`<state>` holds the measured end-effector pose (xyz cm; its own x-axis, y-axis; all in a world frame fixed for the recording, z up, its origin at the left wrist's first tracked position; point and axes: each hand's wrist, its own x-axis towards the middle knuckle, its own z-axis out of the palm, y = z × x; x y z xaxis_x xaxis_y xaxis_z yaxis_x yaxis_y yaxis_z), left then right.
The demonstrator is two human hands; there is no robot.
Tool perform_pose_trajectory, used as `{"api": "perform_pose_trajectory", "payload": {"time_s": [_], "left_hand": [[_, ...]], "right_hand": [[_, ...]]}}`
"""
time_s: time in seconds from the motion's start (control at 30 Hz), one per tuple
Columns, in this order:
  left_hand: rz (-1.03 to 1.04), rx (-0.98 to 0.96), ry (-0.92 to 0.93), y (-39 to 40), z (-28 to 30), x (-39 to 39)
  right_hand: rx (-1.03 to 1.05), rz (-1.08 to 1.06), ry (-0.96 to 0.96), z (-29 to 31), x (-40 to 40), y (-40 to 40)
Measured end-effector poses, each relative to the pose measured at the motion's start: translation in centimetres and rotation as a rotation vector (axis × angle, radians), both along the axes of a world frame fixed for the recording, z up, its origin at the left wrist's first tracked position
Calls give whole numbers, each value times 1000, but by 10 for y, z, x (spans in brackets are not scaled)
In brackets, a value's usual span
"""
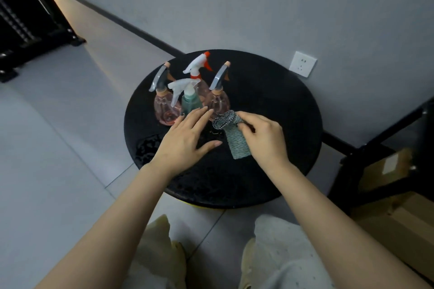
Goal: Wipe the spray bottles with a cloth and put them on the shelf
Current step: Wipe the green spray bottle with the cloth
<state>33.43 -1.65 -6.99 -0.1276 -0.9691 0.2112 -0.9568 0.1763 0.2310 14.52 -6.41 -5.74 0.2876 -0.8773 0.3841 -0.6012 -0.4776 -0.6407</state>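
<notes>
A dark rack [25, 7] stands at far left on the floor. On the round black tabletop [270, 105] four spray bottles cluster: a pink bottle [164, 108], a green bottle [190, 101], a white-and-orange-topped bottle [199, 70] behind, another pink bottle [217, 101]. The left hand [187, 141] hovers with fingers spread straight, tips just beside the green bottle. The right hand [263, 138] pinches a folded green cloth [236, 141] near the bottles. A wall socket [303, 64] and cardboard boxes [399, 225] sit at right.
</notes>
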Motion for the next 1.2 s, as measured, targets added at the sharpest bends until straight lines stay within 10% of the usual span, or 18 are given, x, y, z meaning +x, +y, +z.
{"api": "perform_pose_trajectory", "payload": {"time_s": [0.57,0.87,1.2], "left_hand": [[488,-256,561,-73,-29,55],[477,-149,1097,-96,-41,58],[434,-140,1194,-105,-34,59]], "right_hand": [[166,-22,24,-45,52,-42],[210,-41,30,-54,43,-45],[242,-40,45,-53,35,-46]]}}
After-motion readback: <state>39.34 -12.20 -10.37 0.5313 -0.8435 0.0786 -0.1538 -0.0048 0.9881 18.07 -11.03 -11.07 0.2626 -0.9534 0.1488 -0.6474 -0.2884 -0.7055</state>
